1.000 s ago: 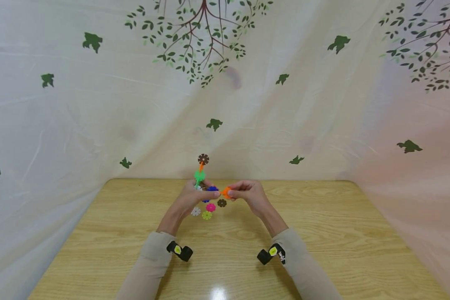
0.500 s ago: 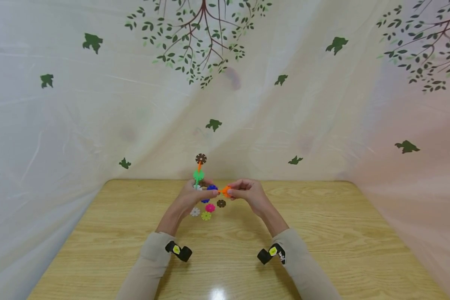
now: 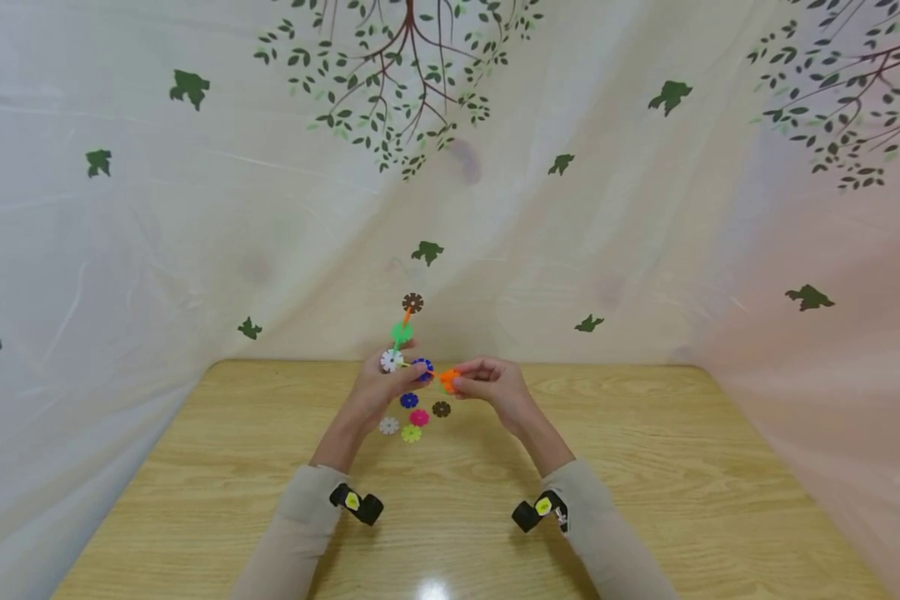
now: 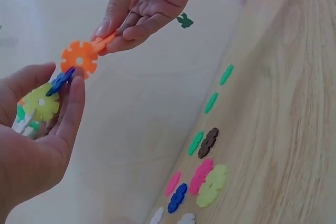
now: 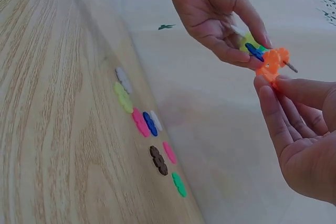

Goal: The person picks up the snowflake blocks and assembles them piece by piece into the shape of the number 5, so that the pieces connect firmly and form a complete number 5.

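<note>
A chain of interlocking snowflake discs hangs in the air between both hands. In the head view it runs from a brown disc (image 3: 412, 303) through a green disc (image 3: 402, 332) and a white disc (image 3: 392, 360) to a blue disc (image 3: 423, 369). My left hand (image 3: 375, 385) holds the chain, its thumb over the blue disc. A yellow disc (image 4: 41, 103) shows inside that palm in the left wrist view. Beyond the blue one comes an orange disc (image 4: 79, 59), joined to a second orange disc (image 4: 105, 41). My right hand (image 3: 498, 385) pinches that second one between thumb and fingers.
Loose discs lie on the wooden table (image 3: 645, 467) below the hands: pink (image 3: 419, 417), yellow (image 3: 411, 433), blue (image 3: 408, 401), brown (image 3: 441, 409) and white (image 3: 388, 426). Green discs (image 4: 211, 102) also lie near its far edge. A printed curtain (image 3: 495, 275) hangs behind.
My left hand has tipped the chain upward, so its brown end sits higher and the white and blue discs show more fully. My right hand keeps its pinch in nearly the same spot.
</note>
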### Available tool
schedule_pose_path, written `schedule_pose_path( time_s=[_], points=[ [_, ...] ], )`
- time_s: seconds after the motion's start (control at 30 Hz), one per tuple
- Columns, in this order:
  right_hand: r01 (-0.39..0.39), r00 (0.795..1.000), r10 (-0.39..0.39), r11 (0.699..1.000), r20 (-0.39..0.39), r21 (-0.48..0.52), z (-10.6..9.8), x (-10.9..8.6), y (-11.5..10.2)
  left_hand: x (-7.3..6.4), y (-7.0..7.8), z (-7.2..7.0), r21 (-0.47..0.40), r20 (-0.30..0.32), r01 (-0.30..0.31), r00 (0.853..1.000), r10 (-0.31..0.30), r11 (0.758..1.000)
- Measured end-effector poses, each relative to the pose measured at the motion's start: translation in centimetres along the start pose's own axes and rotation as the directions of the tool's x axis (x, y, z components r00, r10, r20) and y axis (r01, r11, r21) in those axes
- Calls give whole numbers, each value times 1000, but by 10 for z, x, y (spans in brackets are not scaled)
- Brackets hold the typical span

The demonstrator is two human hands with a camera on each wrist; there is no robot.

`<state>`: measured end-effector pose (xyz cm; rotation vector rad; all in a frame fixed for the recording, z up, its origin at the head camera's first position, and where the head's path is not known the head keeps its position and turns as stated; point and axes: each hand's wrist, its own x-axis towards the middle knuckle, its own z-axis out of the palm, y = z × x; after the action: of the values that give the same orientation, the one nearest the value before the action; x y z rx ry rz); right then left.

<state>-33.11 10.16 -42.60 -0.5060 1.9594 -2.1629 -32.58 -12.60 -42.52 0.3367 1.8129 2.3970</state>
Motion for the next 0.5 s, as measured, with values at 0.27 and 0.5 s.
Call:
schedule_pose_path(
  time_s=[0.27,0.5],
  points=[
    [-17,1000,17,1000,-2,11,11,-1,6,0,-7,8,-44,-143,-89,986,82,995],
    [-30,997,32,999,-67,27,28,-3,11,0,-11,15,61,-172,-103,979,112,993]
  ],
)
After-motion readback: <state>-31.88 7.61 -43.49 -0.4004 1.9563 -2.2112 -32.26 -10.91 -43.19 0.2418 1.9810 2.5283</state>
